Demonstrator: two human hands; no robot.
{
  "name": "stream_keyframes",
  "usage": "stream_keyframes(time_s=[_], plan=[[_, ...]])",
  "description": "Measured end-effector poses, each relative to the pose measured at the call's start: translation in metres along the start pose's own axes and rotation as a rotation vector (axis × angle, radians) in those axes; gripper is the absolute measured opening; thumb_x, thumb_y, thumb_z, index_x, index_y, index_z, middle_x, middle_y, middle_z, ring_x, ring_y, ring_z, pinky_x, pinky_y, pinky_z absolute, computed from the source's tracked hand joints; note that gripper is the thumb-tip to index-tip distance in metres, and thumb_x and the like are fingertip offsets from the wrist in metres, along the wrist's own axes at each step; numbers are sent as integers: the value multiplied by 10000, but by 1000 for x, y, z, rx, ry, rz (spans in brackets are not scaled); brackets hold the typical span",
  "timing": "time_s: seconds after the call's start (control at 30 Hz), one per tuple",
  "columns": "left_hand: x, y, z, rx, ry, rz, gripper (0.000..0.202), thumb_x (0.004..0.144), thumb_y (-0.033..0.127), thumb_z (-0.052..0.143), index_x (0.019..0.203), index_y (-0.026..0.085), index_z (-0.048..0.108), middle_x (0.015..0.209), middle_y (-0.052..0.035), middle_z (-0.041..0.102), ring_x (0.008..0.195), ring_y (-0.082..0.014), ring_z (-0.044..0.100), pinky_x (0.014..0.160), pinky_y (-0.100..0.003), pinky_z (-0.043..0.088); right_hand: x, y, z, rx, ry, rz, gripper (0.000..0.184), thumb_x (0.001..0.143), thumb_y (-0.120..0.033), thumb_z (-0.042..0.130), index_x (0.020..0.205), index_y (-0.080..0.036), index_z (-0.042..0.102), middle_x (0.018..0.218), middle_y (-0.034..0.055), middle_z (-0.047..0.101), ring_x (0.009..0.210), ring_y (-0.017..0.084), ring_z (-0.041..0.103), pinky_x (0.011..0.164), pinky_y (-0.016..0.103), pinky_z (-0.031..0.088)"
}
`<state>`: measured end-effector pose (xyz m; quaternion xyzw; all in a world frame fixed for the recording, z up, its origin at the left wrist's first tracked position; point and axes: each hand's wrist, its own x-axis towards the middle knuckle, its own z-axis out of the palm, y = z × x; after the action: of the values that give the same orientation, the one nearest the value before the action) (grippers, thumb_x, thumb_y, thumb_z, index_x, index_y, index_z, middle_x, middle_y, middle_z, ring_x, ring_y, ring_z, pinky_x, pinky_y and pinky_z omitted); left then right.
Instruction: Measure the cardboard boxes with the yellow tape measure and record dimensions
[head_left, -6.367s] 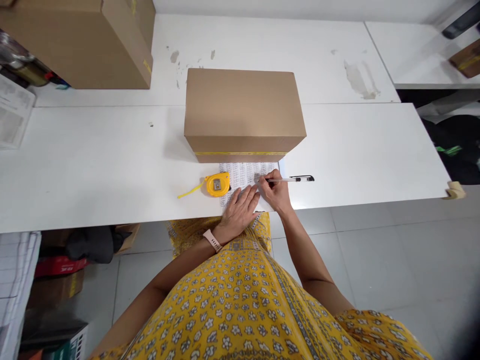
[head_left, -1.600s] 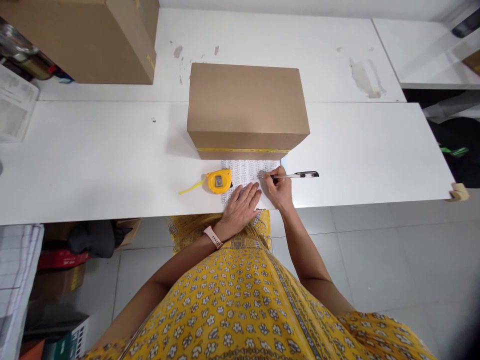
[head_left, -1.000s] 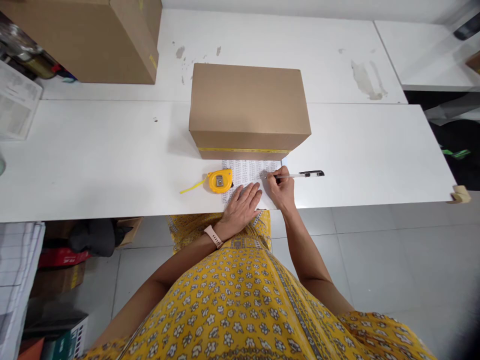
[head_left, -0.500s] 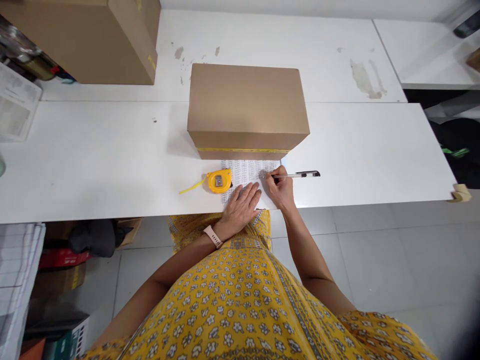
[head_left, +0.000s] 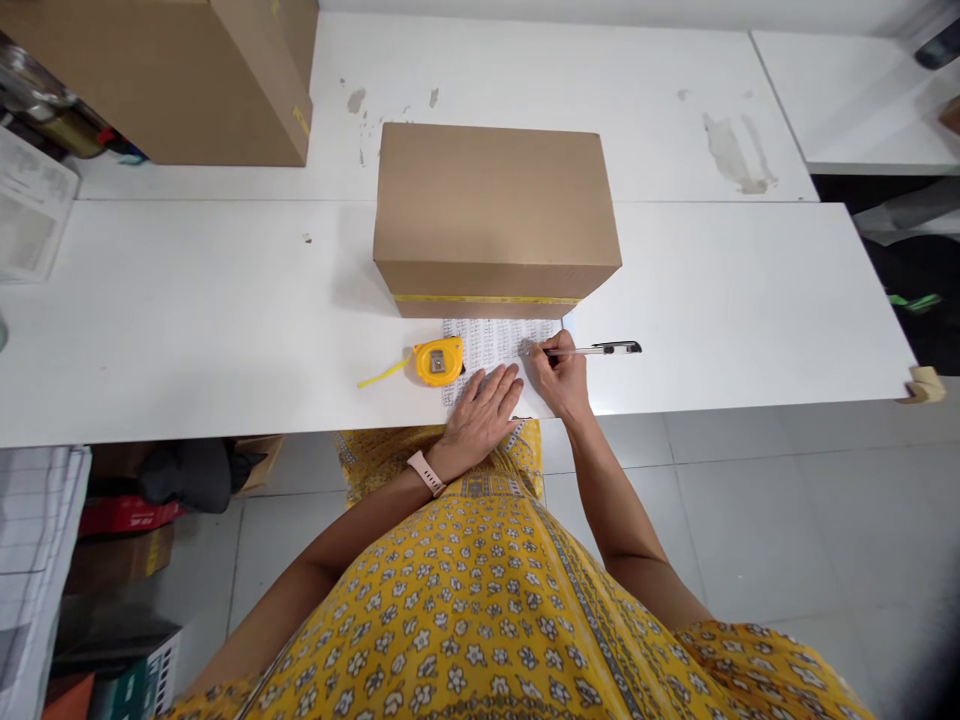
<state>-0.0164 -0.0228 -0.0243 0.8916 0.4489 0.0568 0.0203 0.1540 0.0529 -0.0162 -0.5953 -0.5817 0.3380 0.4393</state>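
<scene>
My right hand point(head_left: 559, 375) is closed round a clear pen with a black clip point(head_left: 607, 348), its tip end down at a printed sheet of paper point(head_left: 487, 345). My left hand point(head_left: 484, 410) lies flat, fingers stretched, on the lower part of that sheet near the table's front edge. Just left of the left hand's fingertips sits a yellow tape measure point(head_left: 439, 361), with a short length of its yellow blade point(head_left: 384, 374) pulled out to the left. Behind the sheet stands a closed cardboard box point(head_left: 495, 195), banded with yellow tape low on its front; the paper's far edge meets its base.
The white table point(head_left: 720, 310) has peeled patches towards the back. A larger cardboard box point(head_left: 172, 90) stands at the back left, beside bottles and a clear plastic container point(head_left: 34, 215). A wooden piece point(head_left: 924, 385) sits at the right front corner. Below left are boxes and a grey bag.
Hands, pen, tape measure and box keep almost the same places. Only a very slight shift of the camera view shows.
</scene>
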Motion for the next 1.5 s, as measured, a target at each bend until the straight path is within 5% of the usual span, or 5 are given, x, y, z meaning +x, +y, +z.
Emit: stream_keyframes(time_s=[1.5], plan=[[1,0,-2,-36,10,-10,620,1073,441,470,1571,73,448,1679,-175,365,1586,-279,312,1311,-483,264,-1,-2,-1,-7,11,16,216,849,-300,626,734,-258,448,542,-94,450,509,105,413,550,280,333]])
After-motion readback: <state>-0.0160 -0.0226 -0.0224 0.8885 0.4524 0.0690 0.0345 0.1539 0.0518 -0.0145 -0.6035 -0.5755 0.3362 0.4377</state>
